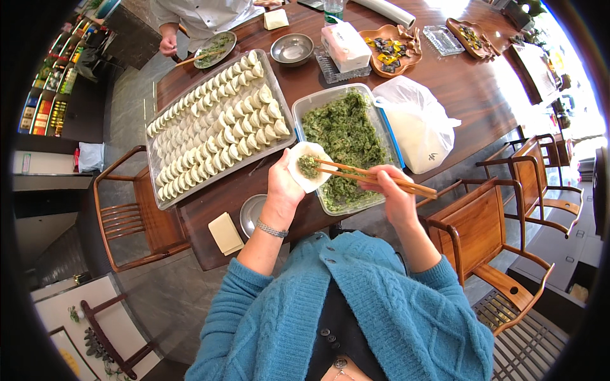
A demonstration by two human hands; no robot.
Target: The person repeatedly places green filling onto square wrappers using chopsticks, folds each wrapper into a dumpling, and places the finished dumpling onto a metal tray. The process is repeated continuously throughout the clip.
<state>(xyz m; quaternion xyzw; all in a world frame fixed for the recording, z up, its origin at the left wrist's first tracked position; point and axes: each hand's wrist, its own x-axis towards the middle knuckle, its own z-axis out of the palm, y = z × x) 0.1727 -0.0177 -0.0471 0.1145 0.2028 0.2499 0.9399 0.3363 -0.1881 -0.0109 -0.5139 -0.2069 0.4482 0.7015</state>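
Note:
On my left hand [284, 183] lies a round dumpling wrapper [310, 159] with a small mound of green filling [309, 166] on it. My right hand [394, 193] grips a pair of wooden chopsticks [405, 185], whose tips reach the filling on the wrapper. Beneath and beyond my hands stands a clear plastic container [296, 107] of chopped green filling [343, 128]. To its left a large metal tray [224, 167] carries rows of folded dumplings [238, 126]. A clear plastic bag [419, 124] with pale contents leans beside the container's right side.
A metal bowl [251, 214] and folded paper [226, 234] lie by the near edge of the wooden table [200, 243]. Farther back are a metal bowl [291, 49], tissue pack [345, 45], wooden snack tray [391, 47] and plate of filling [215, 50] near another person [205, 19]. Wooden chairs [476, 224] flank the table.

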